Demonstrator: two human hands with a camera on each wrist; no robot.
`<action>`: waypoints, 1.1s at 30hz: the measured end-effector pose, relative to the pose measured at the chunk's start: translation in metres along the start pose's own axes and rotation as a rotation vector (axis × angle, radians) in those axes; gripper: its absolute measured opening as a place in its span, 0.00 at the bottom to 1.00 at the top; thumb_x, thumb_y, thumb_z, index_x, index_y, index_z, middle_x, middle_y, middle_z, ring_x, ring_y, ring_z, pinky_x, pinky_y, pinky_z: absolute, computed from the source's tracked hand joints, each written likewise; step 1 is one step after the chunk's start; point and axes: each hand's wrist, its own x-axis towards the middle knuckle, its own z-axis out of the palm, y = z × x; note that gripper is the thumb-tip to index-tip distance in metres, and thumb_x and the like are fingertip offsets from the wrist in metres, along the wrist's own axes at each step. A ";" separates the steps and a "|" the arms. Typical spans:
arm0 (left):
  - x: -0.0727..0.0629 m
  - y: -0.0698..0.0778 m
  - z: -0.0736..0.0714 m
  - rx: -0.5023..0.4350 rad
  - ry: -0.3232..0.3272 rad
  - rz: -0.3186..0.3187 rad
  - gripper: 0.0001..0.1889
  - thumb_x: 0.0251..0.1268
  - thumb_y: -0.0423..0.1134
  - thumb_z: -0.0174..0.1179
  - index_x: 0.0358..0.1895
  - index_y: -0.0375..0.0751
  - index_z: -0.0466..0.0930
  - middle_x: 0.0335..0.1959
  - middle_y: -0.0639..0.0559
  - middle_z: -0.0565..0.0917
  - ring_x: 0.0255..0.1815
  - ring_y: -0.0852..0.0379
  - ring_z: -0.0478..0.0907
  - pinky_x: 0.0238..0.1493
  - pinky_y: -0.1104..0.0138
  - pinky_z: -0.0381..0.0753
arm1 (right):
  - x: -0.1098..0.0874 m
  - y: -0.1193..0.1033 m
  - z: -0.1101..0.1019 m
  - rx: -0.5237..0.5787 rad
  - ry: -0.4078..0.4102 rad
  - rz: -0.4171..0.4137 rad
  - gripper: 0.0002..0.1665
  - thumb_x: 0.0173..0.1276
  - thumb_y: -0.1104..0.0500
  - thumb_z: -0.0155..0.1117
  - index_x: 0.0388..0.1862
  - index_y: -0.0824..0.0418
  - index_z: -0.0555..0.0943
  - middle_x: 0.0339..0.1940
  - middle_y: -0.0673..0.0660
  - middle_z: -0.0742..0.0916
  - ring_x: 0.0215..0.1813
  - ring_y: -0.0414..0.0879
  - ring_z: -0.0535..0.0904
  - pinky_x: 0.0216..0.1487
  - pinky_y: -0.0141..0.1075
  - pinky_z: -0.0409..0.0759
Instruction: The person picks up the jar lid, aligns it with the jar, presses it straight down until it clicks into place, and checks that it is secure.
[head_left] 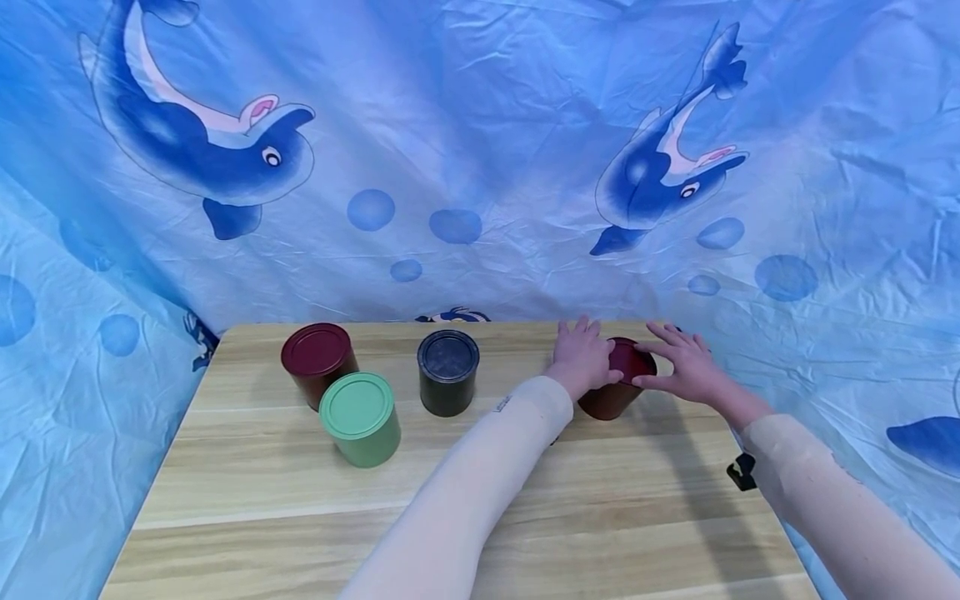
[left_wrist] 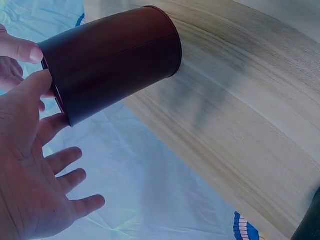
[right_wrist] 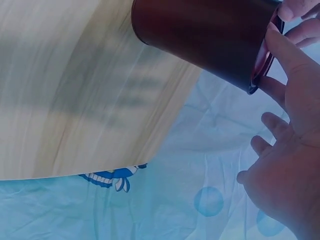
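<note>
A dark red can (head_left: 612,398) stands upright at the table's back right, its top ringed by a rim. From its left side, my left hand (head_left: 582,357) pinches the rim with thumb and index finger, and the other fingers stick out past it. Opposite, my right hand (head_left: 686,364) holds the right side of the rim the same way. In the left wrist view the can (left_wrist: 115,60) lies across the picture, the left thumb and index at its top edge. The right wrist view shows the right hand (right_wrist: 290,130) at the can's rim, three fingers spread away from it.
To the left stand a black can (head_left: 447,375), a green can (head_left: 362,421) and another dark red can (head_left: 318,354), the green one in front of that red one. Under them is a wooden table (head_left: 255,500). A blue dolphin-print cloth (head_left: 510,142) hangs behind.
</note>
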 end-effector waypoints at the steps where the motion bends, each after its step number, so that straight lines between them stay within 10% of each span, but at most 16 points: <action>1: 0.001 0.000 0.000 -0.007 -0.010 -0.002 0.38 0.73 0.78 0.49 0.82 0.74 0.64 0.87 0.60 0.59 0.89 0.52 0.45 0.85 0.46 0.54 | 0.001 0.000 -0.001 0.006 -0.005 -0.005 0.38 0.67 0.46 0.79 0.70 0.65 0.81 0.83 0.74 0.65 0.82 0.80 0.53 0.74 0.82 0.45; 20: -0.003 0.007 -0.007 -0.119 -0.017 -0.102 0.32 0.71 0.74 0.57 0.75 0.74 0.76 0.82 0.62 0.67 0.89 0.53 0.46 0.83 0.41 0.53 | 0.013 -0.005 -0.005 0.072 -0.081 0.018 0.36 0.67 0.49 0.81 0.66 0.69 0.82 0.83 0.77 0.63 0.82 0.82 0.50 0.72 0.84 0.45; 33: -0.010 0.002 0.004 -0.028 0.034 -0.055 0.36 0.76 0.77 0.44 0.83 0.75 0.63 0.83 0.60 0.65 0.89 0.51 0.47 0.82 0.44 0.57 | 0.010 -0.008 -0.009 0.031 -0.089 0.019 0.40 0.68 0.46 0.79 0.70 0.69 0.80 0.83 0.77 0.63 0.82 0.81 0.50 0.72 0.83 0.46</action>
